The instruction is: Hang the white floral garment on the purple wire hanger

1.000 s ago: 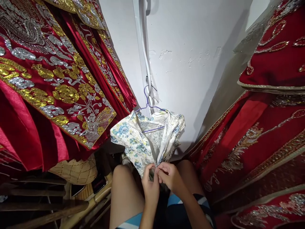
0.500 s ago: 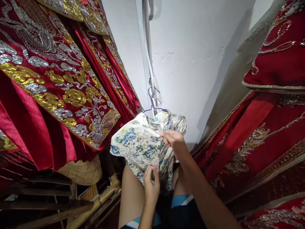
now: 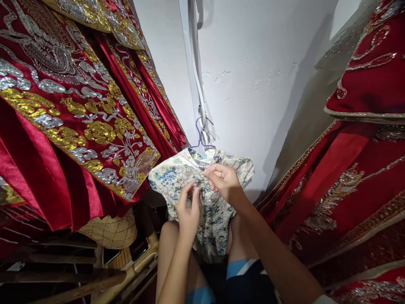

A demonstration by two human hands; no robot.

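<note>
A cream floral shirt (image 3: 171, 175) with blue, green and yellow blooms hangs from a thin purple hanger (image 3: 200, 137). My right hand (image 3: 223, 179) pinches the shirt's front edge just below the collar, thumb and finger closed on the cloth. Lower and to the left, my left hand (image 3: 189, 207) is in front of the shirt's front opening, its thumb and forefinger apart with nothing seen between them. Both hands hide part of the opening, and the shirt's lower end hangs between my bare knees.
Red garments with gold and silver sequins (image 3: 99, 131) hang at the left. More red beaded clothing (image 3: 332, 169) fills the right side. A white wall (image 3: 249, 101) with scuffs stands behind the metal upright (image 3: 190, 63). Wooden furniture (image 3: 139, 261) stands at the lower left.
My left hand has let go of the shirt's lower front edge and moved up and left. My right hand has shifted slightly up and left, and the shirt's right side is spread wider.
</note>
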